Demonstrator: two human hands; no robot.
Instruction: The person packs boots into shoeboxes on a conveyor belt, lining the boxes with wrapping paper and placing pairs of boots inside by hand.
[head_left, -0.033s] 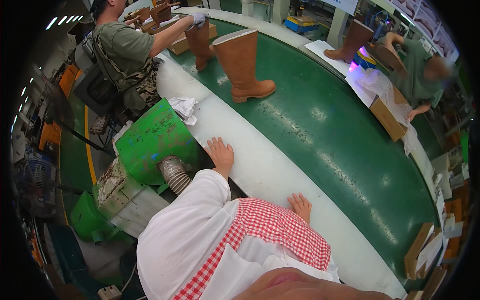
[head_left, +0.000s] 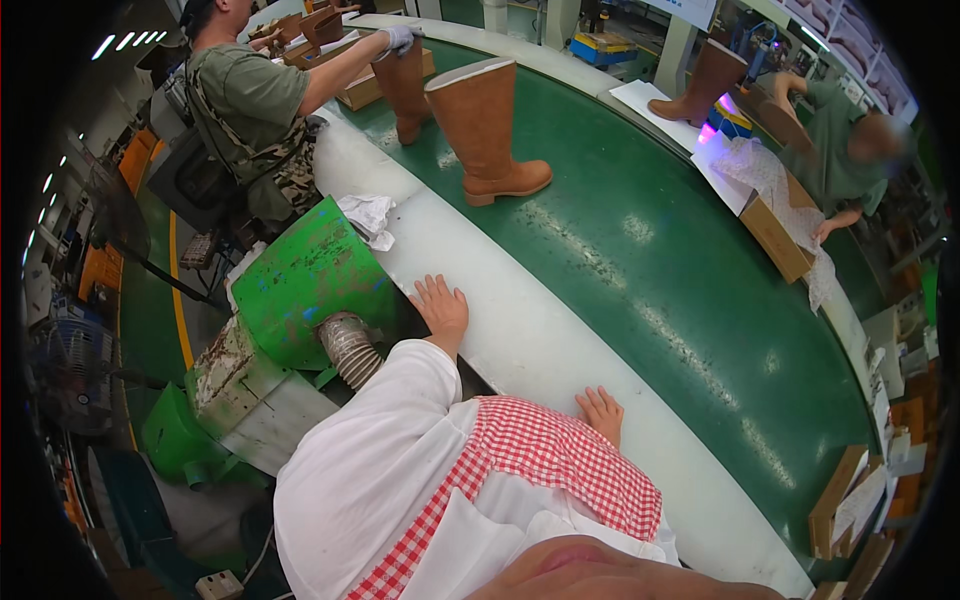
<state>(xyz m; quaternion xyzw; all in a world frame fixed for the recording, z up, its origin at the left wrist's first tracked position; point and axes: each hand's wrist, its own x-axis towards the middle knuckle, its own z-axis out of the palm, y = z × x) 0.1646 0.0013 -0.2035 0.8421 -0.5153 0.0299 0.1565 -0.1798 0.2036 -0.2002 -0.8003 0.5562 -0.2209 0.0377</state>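
My left hand (head_left: pixel 441 306) lies flat on the white ledge (head_left: pixel 535 340) along the green conveyor, fingers spread, holding nothing. Further right on the same ledge rests my right hand (head_left: pixel 602 414); its visible fingers are stretched out and hold nothing, and part of it is hidden by my apron. Ahead of my left hand, a tall tan boot (head_left: pixel 478 125) stands upright on the green conveyor surface (head_left: pixel 640 260), apart from both hands. Behind it, a gloved hand (head_left: pixel 397 40) of a person at the far left is at the top of another tan boot (head_left: pixel 404 95).
A green machine (head_left: pixel 305 275) with a ribbed hose (head_left: pixel 350 350) stands left of me, near crumpled white paper (head_left: pixel 368 218). Across the conveyor, another person (head_left: pixel 845 150) handles a boot beside a cardboard box (head_left: pixel 775 240). A brown boot (head_left: pixel 700 85) stands at the far side.
The boot under the gloved hand at the far left has shifted slightly. Across the conveyor, the other person's boot has tilted a little. My hands have stayed in place.
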